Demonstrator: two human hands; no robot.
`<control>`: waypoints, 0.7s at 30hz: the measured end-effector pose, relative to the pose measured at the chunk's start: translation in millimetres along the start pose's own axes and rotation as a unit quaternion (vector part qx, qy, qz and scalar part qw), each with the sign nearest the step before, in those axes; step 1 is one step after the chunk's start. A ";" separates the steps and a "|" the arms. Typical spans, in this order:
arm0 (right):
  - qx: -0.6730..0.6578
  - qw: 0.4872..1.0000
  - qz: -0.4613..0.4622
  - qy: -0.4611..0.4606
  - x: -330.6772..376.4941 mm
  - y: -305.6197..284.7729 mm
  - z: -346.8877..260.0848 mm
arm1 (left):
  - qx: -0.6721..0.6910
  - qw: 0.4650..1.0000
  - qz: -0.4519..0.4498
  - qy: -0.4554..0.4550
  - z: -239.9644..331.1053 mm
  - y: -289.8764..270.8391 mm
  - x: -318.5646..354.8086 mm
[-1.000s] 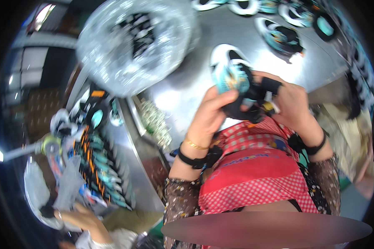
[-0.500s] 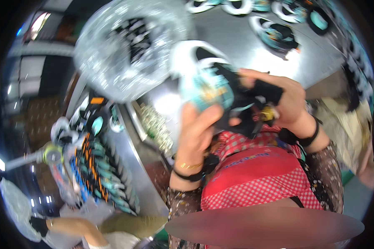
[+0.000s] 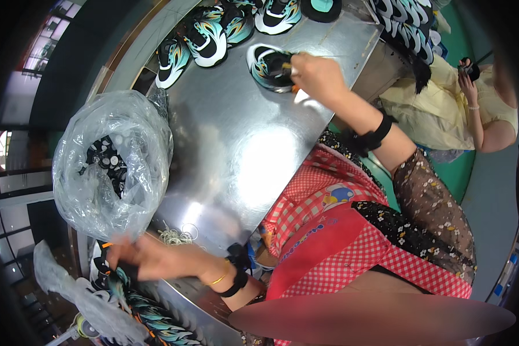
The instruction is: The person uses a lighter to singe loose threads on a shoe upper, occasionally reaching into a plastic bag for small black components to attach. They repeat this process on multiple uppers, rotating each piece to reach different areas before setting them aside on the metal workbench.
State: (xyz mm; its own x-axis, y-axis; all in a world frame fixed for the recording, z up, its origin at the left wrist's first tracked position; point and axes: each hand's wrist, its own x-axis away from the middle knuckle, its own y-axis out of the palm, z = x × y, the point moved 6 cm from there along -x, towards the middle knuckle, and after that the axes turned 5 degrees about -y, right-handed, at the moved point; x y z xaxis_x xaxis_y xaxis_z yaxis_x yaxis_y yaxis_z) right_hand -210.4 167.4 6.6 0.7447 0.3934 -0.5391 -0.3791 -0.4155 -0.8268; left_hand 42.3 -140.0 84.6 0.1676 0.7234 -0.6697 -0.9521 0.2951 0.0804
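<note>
My right hand (image 3: 320,76) reaches over the metal table and its closed fingers are on the near right end of a white, teal and black shoe upper (image 3: 263,68). A small yellowish piece shows at those fingertips; I cannot make out what it is. My left hand (image 3: 147,258) is smeared by motion at the lower left, above a pile of teal, black and orange shoe uppers (image 3: 155,314). A dark teal piece (image 3: 120,282) shows just below its fingers, and whether they touch it is unclear.
A clear plastic bag (image 3: 69,173) holding small black-and-white pieces stands left. More shoe uppers (image 3: 205,43) line the far edge of the metal table (image 3: 213,115). Pale loops (image 3: 177,236) lie near my left wrist. At right another person (image 3: 493,109) sits beside yellowish cloth (image 3: 427,109).
The view has turned. My hands, together on one shoe upper before, have parted: the left has gone to the pile at lower left, the right to the separate upper on the table.
</note>
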 end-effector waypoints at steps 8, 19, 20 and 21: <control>-0.163 0.976 -0.059 -0.136 -3.5 -17.3 -51.6 | -0.091 0.862 -0.493 -0.080 -17.9 123.6 133.1; -0.057 0.976 -0.036 -0.209 -23.6 12.8 -43.3 | -0.040 0.885 -0.416 -0.204 -34.9 102.8 110.1; -0.068 0.971 -0.010 -0.227 -19.8 8.2 -49.6 | -0.021 0.895 -0.393 -0.212 -37.9 94.9 103.5; -0.105 0.968 -0.011 -0.227 -11.3 6.7 -58.4 | -0.038 0.921 -0.346 -0.177 -31.0 88.1 89.0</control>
State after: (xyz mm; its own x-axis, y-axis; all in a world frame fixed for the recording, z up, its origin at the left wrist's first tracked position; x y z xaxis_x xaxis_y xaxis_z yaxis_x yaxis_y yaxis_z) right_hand -189.3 112.3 16.5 0.4155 0.7041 -0.5759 -0.2108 -0.5414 -0.8139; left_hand -34.6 -69.0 9.3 0.8008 0.5403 -0.2585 -0.5989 0.7270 -0.3358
